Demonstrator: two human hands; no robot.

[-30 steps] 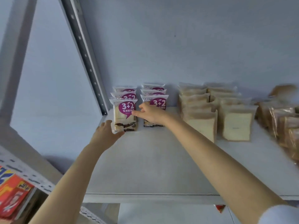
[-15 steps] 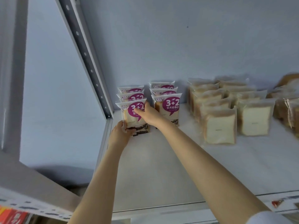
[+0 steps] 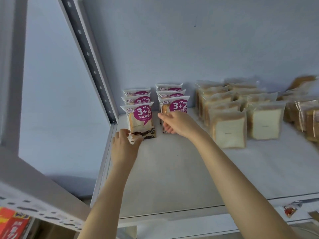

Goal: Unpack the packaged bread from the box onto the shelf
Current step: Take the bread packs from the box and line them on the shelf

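Observation:
Two rows of white-and-purple "3+2" bread packs stand upright at the back left of the white shelf (image 3: pixel 172 169). My left hand (image 3: pixel 124 147) pinches the lower left corner of the front left bread pack (image 3: pixel 139 118), which stands on the shelf. My right hand (image 3: pixel 177 123) hovers with fingers apart just in front of the front right bread pack (image 3: pixel 174 105), covering its lower half; it holds nothing. The box is out of view.
Clear bags of white toast (image 3: pixel 227 130) stand in rows to the right, with darker bread packs (image 3: pixel 307 118) at the far right edge. A perforated metal post (image 3: pixel 93 66) rises left of the packs. Red packages (image 3: pixel 12 225) lie on a lower shelf at bottom left.
My right hand has let go of the front left pack's top and shifted right, in front of the right row. My left hand stays at that pack's bottom corner.

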